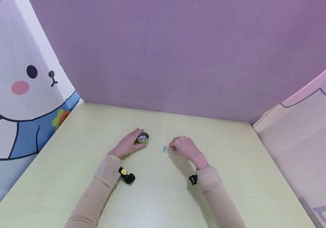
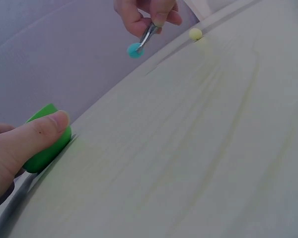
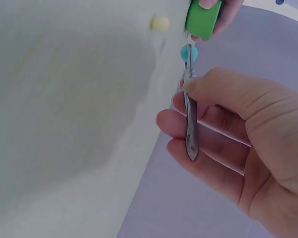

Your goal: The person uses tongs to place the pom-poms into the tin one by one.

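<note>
My left hand (image 1: 129, 143) grips a small green bowl (image 1: 143, 142) with a shiny metal inside, thumb and fingers on opposite sides; small beads show in it. In my right hand (image 1: 186, 147) a pair of metal tweezers (image 3: 191, 109) is pinched between thumb and fingers. A blue bead (image 3: 189, 53) sits between the tweezers' tips, held above the table to the right of the bowl. On the tabletop nearby, nearer the person, lies a yellow bead (image 1: 168, 160). The left wrist view shows the bowl's green side (image 2: 49, 144) under the thumb.
The pale wood-look table (image 1: 157, 196) ends at a purple backdrop (image 1: 163, 57). Cartoon-printed panels stand on the left (image 1: 23, 79) and right (image 1: 308, 142). A black wrist camera (image 1: 127, 176) hangs at the left cuff, and another (image 1: 193, 179) at the right.
</note>
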